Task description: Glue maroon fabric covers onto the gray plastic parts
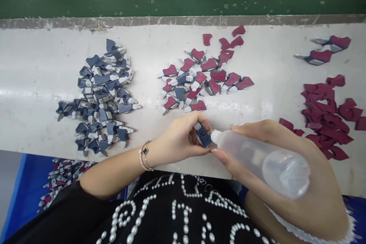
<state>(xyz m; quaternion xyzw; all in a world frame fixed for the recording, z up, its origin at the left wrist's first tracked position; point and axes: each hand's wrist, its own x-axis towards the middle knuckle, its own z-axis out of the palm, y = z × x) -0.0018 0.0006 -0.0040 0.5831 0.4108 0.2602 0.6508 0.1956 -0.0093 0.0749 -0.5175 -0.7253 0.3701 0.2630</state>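
Head view. The left hand (177, 137) is closed on a small navy piece with a pale grey tab (203, 137), pinching it between thumb and fingertips; whether the piece's underside meets the white work surface (40, 65) cannot be told. The right hand (274, 148) is wrapped around a translucent plastic squeeze bottle (257, 160), which lies tilted with its white nozzle (215, 136) aimed left at the navy piece; the tip is touching or just beside it, unclear which. Directly ahead of the grip sits a mixed heap of burgundy-and-grey pieces (200, 78) with a few navy ones among them. Further left of the grip lies a heap of navy-and-grey pieces (100, 99). Right of the grip, near the right hand, flat burgundy cut-outs (326, 118) lie loose; ahead of these are two larger burgundy-and-grey pieces (323, 51). A bracelet with a black clover charm (145, 154) circles the left wrist. Below the grip is a black top with pearl beads (171, 213); down-left, more pieces (63, 179) lie on a blue surface.
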